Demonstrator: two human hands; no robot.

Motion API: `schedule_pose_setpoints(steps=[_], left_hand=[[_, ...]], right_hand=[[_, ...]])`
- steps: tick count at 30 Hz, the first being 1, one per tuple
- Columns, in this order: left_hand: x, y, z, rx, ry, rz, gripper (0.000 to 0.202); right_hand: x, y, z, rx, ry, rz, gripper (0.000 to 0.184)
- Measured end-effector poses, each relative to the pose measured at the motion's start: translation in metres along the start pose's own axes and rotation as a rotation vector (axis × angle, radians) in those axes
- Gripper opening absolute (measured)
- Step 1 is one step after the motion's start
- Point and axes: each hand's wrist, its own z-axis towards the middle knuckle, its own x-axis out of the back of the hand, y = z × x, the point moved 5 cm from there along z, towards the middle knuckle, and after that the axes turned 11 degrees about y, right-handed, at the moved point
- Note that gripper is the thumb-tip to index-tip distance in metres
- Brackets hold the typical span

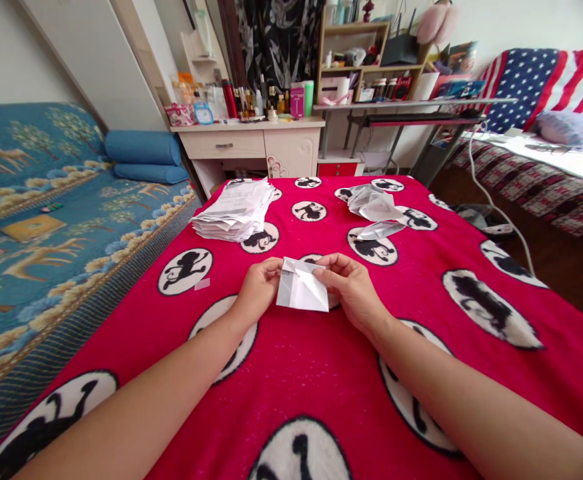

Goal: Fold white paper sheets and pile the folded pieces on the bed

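A small folded sheet of paper [305, 293], white with some print along its left side, is held just above the red blanket. My left hand [261, 288] pinches its left upper edge between thumb and fingers. At the upper right corner my right hand [346, 283] grips the same paper, thumb on top. Farther back on the left lies a stack of printed paper sheets [236, 210]. Several folded paper pieces [374, 203] sit in a loose heap at the back right.
The red blanket [301, 373] with monkey patches covers the table. A small paper scrap [202, 284] lies on it at left. A blue sofa [71, 220] stands left, a dresser [226, 143] with bottles behind, a desk [411, 105] at back right. A white cable [501, 200] hangs at right.
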Motion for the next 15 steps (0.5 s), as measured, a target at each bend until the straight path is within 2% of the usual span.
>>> schedule_pose_setpoints(steps=[3,7,11,15], left_hand=[[0.004,0.002,-0.001,0.054,0.069,-0.094,0.022],[0.0,0.009,-0.004,0.028,0.057,-0.207,0.031],[-0.003,0.009,-0.006,0.029,0.03,-0.119,0.035],[-0.002,0.009,-0.006,-0.025,-0.019,0.003,0.03]], right_hand=[[0.003,-0.002,0.002,0.059,0.062,-0.008,0.027],[0.003,-0.001,0.002,0.05,0.089,-0.029,0.029],[0.0,0.0,-0.001,0.033,0.048,-0.085,0.03],[-0.004,-0.005,-0.003,0.15,-0.003,-0.247,0.025]])
